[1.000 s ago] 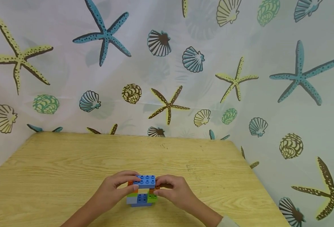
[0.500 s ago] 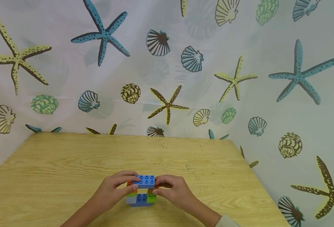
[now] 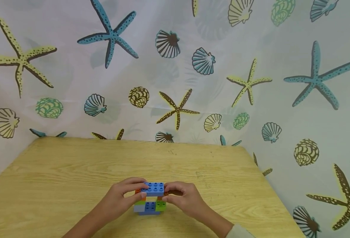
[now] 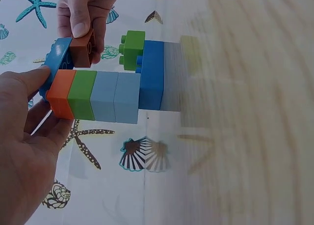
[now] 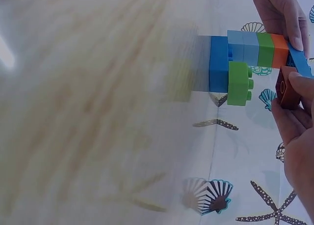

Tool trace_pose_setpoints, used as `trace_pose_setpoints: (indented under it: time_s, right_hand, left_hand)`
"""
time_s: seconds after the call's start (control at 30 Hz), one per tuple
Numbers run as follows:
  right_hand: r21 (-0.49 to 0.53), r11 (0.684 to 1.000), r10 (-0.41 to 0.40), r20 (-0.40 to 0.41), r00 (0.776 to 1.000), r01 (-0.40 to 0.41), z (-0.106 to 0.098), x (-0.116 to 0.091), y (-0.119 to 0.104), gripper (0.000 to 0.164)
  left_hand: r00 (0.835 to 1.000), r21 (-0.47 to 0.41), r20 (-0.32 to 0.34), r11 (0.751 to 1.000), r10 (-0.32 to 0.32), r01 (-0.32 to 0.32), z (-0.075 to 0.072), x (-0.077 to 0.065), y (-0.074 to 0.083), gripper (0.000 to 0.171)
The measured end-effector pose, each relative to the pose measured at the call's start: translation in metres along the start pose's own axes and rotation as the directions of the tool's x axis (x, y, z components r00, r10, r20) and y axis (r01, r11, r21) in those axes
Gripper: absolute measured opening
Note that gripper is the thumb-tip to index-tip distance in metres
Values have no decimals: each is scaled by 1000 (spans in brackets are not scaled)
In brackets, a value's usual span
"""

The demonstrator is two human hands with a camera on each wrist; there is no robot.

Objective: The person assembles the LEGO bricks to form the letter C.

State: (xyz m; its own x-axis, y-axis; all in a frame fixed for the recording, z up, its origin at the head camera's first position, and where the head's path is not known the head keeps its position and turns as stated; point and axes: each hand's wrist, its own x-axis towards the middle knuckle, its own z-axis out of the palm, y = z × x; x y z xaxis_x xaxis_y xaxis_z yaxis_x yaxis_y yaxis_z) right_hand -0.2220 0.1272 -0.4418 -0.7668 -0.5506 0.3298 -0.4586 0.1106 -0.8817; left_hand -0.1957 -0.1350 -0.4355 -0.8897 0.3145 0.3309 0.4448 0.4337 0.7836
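A small toy brick build stands on the wooden table. Its blue base brick (image 4: pixel 152 77) carries a column of two light blue bricks (image 4: pixel 115 97), a green brick (image 4: pixel 82 95) and an orange brick (image 4: pixel 62 93). A second green brick (image 5: pixel 238 82) sits on the base's other end, studs bare. Across the top lies a long blue brick (image 3: pixel 156 188), slightly tilted in the wrist views. My left hand (image 3: pixel 118 198) grips its left end by the orange brick. My right hand (image 3: pixel 187 198) pinches a brown brick (image 4: pixel 82 49) under the blue brick's right end, with a gap above the second green brick.
The wood-grain table (image 3: pixel 74 162) reaches back to a pale curtain (image 3: pixel 175 72) printed with starfish and shells. The curtain also hangs along the left and right sides. A light sleeve (image 3: pixel 240 231) covers the right forearm.
The head view has shifted slightly. Both hands keep their holds on the bricks, and the build looks the same.
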Motion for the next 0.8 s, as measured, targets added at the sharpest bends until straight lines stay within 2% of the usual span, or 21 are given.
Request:
trace_pose_setpoints:
  time_s: [0.13, 0.33, 0.53, 0.63, 0.8]
  right_hand:
    - [2, 999, 34, -8, 999, -34, -1, 1, -1, 16]
    - [-4, 995, 99, -4, 995, -99, -2, 0, -3, 14]
    - [-70, 994, 86, 16, 996, -84, -6, -1, 1, 17]
    - [-66, 994, 85, 21, 996, -83, -8, -3, 0, 20]
    - [-51, 997, 53, 17, 998, -52, -13, -4, 0, 24]
  left_hand:
    - [1000, 1, 0, 1000, 18, -18, 0, 0, 0, 25]
    - [1000, -4, 12, 1000, -11, 11, 1, 1, -2, 22]
    - [1000, 7, 18, 1000, 16, -16, 3, 1, -3, 23]
    - [1000, 30, 6, 999, 28, -28, 1, 0, -3, 28]
    - [999, 19, -48, 1000, -4, 5, -7, -4, -3, 33]
